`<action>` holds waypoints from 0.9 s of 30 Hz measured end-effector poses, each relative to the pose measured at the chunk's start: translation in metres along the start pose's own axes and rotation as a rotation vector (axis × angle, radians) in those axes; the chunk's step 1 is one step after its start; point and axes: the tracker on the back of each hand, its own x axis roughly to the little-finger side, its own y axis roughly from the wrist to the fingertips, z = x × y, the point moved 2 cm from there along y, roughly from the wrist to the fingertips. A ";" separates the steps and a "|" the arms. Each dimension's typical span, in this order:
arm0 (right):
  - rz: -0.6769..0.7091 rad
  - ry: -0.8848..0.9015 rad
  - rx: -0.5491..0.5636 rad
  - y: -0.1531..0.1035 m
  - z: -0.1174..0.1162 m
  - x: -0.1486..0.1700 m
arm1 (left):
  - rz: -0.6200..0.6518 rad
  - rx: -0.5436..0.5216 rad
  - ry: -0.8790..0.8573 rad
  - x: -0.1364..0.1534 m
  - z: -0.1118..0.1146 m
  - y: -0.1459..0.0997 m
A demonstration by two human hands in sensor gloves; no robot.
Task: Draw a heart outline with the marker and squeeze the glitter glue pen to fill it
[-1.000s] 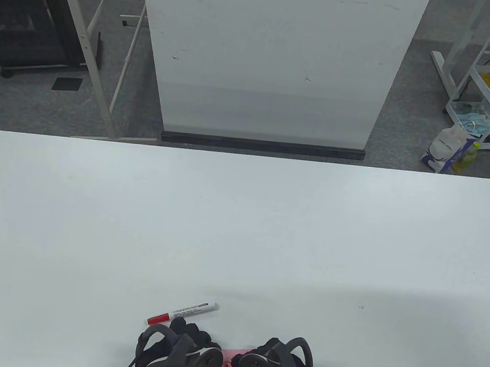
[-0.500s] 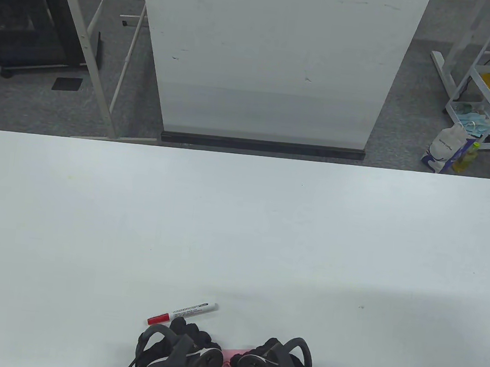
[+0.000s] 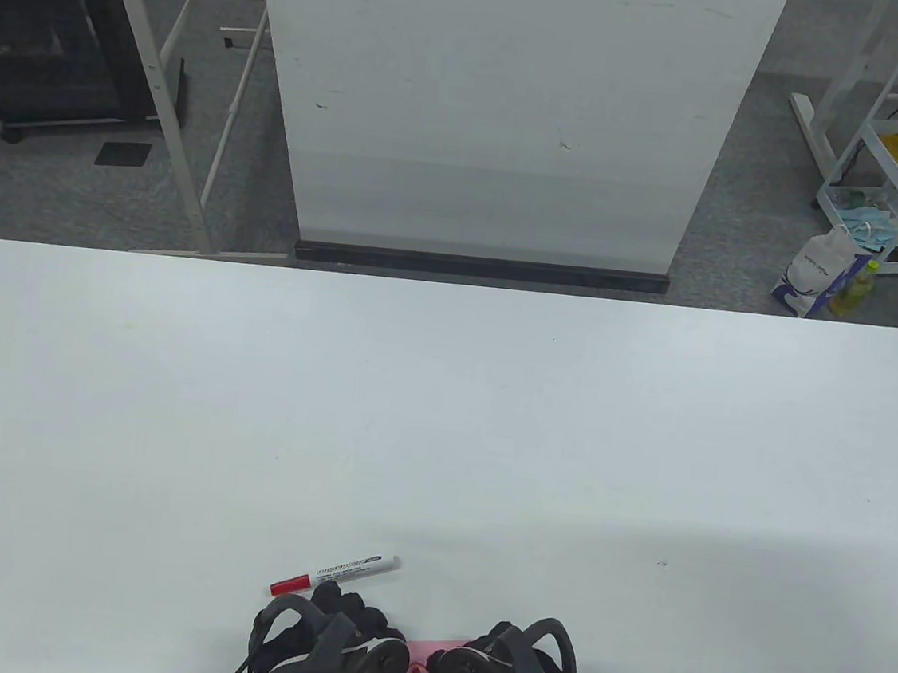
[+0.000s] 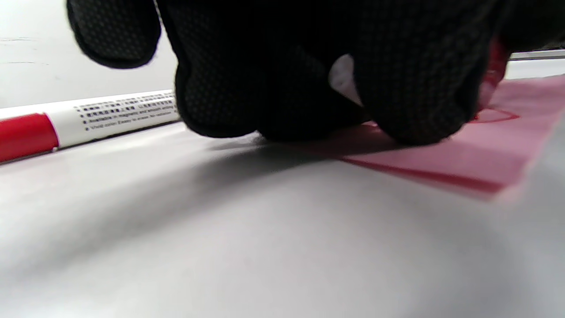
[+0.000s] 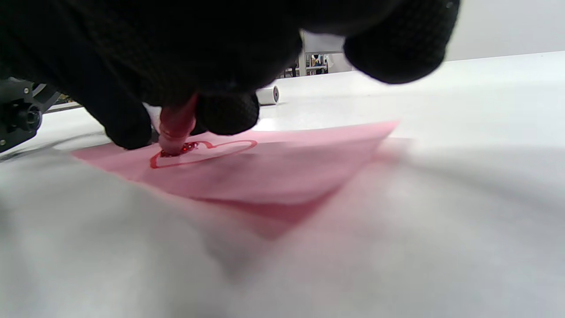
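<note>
Glitter going into the heart, near table edge

The glitter glue pen [image 5: 176, 126], pinched in the right hand [image 5: 185, 57], has its tip on a red blob inside the heart outline [image 5: 207, 152] on pink paper [image 5: 287, 168]. Left hand [image 4: 309, 70] presses the paper, fingers curled. Since a second ago, barely any shift; marker [image 3: 334, 575] unmoved, so filling has only begun.

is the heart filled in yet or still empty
Mostly empty: the heart has glitter only at its left end, under the glue pen tip.
</note>
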 end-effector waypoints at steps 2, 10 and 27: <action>-0.013 -0.017 0.014 0.000 0.001 0.001 | 0.000 0.000 0.000 0.000 0.000 0.000; 0.001 0.040 -0.016 -0.002 0.004 0.002 | 0.000 0.002 0.001 0.000 0.000 0.000; 0.007 0.016 -0.023 -0.001 0.001 0.002 | 0.001 0.002 0.002 0.000 0.000 0.000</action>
